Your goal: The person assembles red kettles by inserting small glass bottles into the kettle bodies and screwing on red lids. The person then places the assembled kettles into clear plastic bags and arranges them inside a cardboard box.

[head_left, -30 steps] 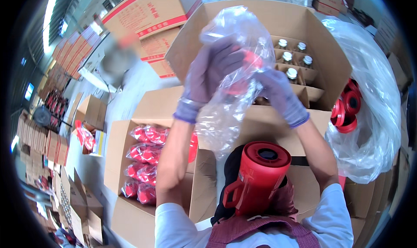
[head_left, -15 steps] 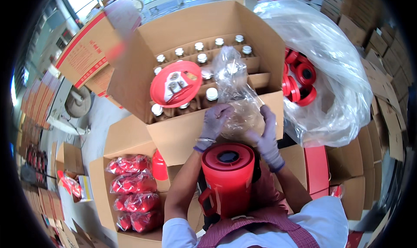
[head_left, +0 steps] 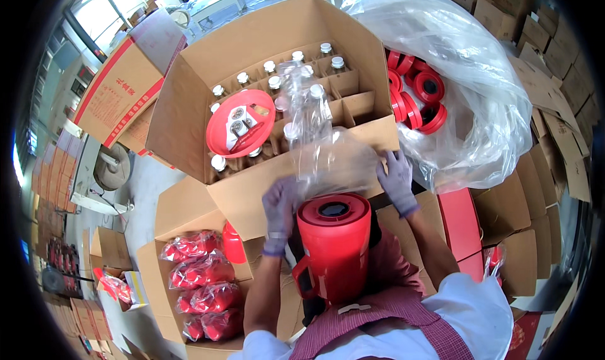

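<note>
A clear plastic bag (head_left: 337,164) stretches between my gloved hands, blurred by motion, with its far end over the carton. My left hand (head_left: 282,205) is closed at the bag's left edge, its fingers curled and partly smeared. At the right edge, my right hand (head_left: 397,180) has bent fingers that appear to pinch the film. Just below the bag, a red jug (head_left: 337,253) with a side handle stands in front of my body. Its upper end shows a dark round centre.
An open carton (head_left: 242,199) with dividers holds several silver-capped bottles (head_left: 316,91) and a red dish (head_left: 220,130) of small parts. To the right, a large plastic bag (head_left: 485,108) holds red rings (head_left: 428,87). A lower-left box (head_left: 151,265) contains bagged red parts (head_left: 208,272).
The bag has spread wider between my hands. My left hand has moved left and down, and my right hand has turned its fingers up at the bag's edge. The whole view has shifted slightly.
</note>
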Action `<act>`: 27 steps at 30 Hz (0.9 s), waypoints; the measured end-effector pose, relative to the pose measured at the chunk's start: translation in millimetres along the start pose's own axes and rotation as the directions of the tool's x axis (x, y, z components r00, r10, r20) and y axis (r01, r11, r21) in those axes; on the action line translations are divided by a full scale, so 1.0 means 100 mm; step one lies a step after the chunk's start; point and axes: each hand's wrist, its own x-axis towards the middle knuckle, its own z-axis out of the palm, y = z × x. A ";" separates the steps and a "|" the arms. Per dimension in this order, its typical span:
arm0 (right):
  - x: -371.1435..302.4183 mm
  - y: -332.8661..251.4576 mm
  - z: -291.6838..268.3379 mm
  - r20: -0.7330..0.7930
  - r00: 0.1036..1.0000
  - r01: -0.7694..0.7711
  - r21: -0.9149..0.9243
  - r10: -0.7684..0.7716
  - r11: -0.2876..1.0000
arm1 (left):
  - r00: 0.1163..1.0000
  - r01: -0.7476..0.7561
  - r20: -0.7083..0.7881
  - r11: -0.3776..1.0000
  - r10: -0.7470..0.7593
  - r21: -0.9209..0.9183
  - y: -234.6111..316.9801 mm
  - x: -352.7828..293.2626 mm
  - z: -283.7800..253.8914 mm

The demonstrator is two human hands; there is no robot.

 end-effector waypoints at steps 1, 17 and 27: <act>-0.16 -0.13 -0.15 -0.004 0.999 0.041 0.204 -0.041 0.978 | 0.982 -0.187 0.033 0.979 0.185 0.082 0.03 -0.26 -0.11; -2.20 -0.83 -0.90 0.103 0.581 0.604 0.610 -0.807 0.513 | 0.858 -0.224 -0.424 0.954 0.290 0.199 -0.85 -2.21 -0.72; -1.07 -0.65 -1.57 -0.199 0.945 0.301 0.213 -0.261 0.929 | 0.596 -0.638 0.446 0.731 0.668 -0.242 1.14 -1.28 1.11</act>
